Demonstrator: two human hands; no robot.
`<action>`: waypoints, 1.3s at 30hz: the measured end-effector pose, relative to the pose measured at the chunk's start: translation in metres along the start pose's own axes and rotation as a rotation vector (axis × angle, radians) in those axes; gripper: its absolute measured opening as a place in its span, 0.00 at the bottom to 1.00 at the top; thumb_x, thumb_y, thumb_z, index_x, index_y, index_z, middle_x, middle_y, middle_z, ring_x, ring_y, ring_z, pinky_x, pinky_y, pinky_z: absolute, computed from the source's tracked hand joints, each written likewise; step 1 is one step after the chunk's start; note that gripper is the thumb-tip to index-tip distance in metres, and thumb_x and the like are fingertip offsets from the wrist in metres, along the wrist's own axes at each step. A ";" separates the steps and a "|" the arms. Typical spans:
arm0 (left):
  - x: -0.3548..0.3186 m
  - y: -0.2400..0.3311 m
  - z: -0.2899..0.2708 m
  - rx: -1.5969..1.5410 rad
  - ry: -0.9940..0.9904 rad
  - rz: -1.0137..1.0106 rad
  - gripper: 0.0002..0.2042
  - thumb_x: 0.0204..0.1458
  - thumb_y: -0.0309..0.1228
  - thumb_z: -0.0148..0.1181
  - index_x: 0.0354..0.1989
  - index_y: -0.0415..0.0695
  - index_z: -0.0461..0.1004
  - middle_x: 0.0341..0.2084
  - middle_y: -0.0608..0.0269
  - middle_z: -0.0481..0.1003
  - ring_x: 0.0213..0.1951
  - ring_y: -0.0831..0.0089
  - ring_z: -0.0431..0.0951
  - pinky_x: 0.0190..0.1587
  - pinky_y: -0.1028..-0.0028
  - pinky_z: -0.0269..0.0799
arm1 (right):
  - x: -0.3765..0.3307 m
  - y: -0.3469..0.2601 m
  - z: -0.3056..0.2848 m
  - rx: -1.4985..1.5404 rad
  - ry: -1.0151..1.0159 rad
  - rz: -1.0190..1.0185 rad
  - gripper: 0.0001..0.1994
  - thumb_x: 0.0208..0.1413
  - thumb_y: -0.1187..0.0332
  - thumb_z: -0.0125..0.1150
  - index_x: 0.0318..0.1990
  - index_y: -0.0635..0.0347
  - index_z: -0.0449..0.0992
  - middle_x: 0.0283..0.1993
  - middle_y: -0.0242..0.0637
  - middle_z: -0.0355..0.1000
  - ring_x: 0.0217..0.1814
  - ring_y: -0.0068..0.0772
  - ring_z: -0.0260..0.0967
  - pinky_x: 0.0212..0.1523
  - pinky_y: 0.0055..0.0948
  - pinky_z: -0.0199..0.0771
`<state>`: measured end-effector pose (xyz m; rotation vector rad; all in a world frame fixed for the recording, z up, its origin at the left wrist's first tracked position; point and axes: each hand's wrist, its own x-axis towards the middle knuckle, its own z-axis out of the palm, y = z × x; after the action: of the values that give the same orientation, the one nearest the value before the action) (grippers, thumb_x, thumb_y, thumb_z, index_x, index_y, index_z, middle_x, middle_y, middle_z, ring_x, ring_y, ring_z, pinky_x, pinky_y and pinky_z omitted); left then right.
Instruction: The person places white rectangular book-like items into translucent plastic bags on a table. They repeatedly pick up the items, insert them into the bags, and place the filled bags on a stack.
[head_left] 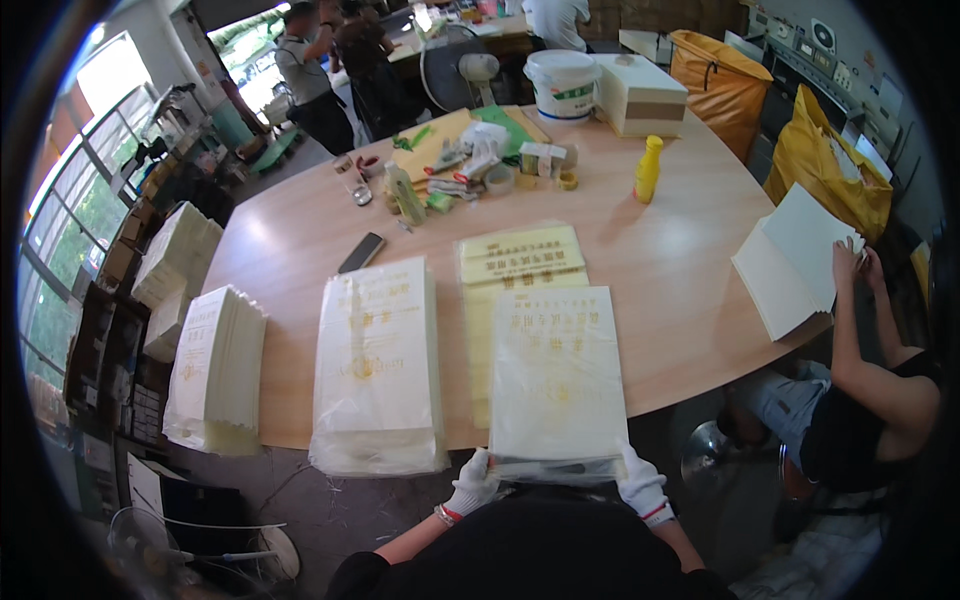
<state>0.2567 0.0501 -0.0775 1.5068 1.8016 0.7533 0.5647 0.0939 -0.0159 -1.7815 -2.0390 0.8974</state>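
A clear plastic bag [558,375] with gold print and a white paper stack inside lies at the table's near edge in front of me. My left hand [474,486], in a white knit glove, grips its near left corner. At the near right corner, my gloved right hand [642,484] holds the same bag with closed fingers. Loose film at the bag's near end stretches between both hands. Partly beneath it are flat printed bags [480,330], yellowish. Just left stands a pile of filled bags [378,370].
Another bagged pile [215,370] sits at the table's left edge. A phone [362,252], a yellow bottle [648,170], a white bucket [563,85] and a box [640,95] are farther back. At right, a co-worker's hands [850,258] handle a paper stack [790,260].
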 end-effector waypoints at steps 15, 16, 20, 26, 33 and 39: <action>-0.019 0.089 -0.138 -0.592 0.636 0.566 0.15 0.56 0.31 0.37 0.17 0.43 0.61 0.22 0.59 0.68 0.25 0.72 0.67 0.28 0.72 0.67 | 0.071 -0.123 0.068 1.271 -0.151 -0.172 0.13 0.54 0.71 0.51 0.47 0.64 0.69 0.43 0.34 0.70 0.45 0.26 0.67 0.46 0.28 0.68; -0.016 0.058 -0.144 -0.787 0.771 0.489 0.16 0.58 0.35 0.35 0.18 0.43 0.61 0.23 0.60 0.66 0.28 0.72 0.67 0.29 0.71 0.67 | 0.084 -0.137 0.084 1.365 -0.286 -0.142 0.13 0.55 0.70 0.51 0.47 0.64 0.69 0.42 0.34 0.70 0.45 0.25 0.66 0.46 0.28 0.68; 0.001 -0.044 -0.201 -0.748 0.979 0.194 0.07 0.38 0.19 0.37 0.20 0.45 0.61 0.21 0.70 0.60 0.26 0.81 0.60 0.32 0.82 0.60 | 0.101 -0.181 0.151 1.176 -0.809 -0.176 0.13 0.57 0.64 0.51 0.45 0.63 0.69 0.35 0.37 0.70 0.31 0.22 0.69 0.32 0.24 0.72; -0.025 -0.127 -0.190 -0.856 1.210 -0.299 0.04 0.47 0.24 0.43 0.30 0.43 0.65 0.28 0.69 0.66 0.29 0.78 0.65 0.33 0.80 0.64 | 0.080 -0.201 0.164 0.788 -0.716 0.008 0.19 0.57 0.55 0.50 0.43 0.66 0.64 0.31 0.42 0.71 0.28 0.29 0.73 0.29 0.27 0.74; -0.016 -0.016 -0.052 -0.131 -0.065 0.196 0.06 0.45 0.23 0.52 0.32 0.43 0.71 0.26 0.55 0.72 0.31 0.63 0.75 0.31 0.69 0.69 | 0.048 -0.060 0.116 0.959 -0.533 0.171 0.15 0.58 0.64 0.49 0.50 0.62 0.65 0.39 0.42 0.71 0.33 0.26 0.71 0.34 0.26 0.74; 0.122 0.063 0.035 0.336 0.152 0.429 0.08 0.41 0.35 0.59 0.28 0.45 0.73 0.31 0.59 0.69 0.40 0.55 0.67 0.39 0.59 0.64 | 0.024 0.001 0.068 0.981 -0.162 0.420 0.14 0.58 0.65 0.49 0.49 0.62 0.66 0.37 0.41 0.71 0.32 0.29 0.71 0.34 0.30 0.76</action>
<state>0.3084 0.1814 -0.0652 2.1541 1.7999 0.8106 0.5205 0.0991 -0.0727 -1.5440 -0.9293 1.7928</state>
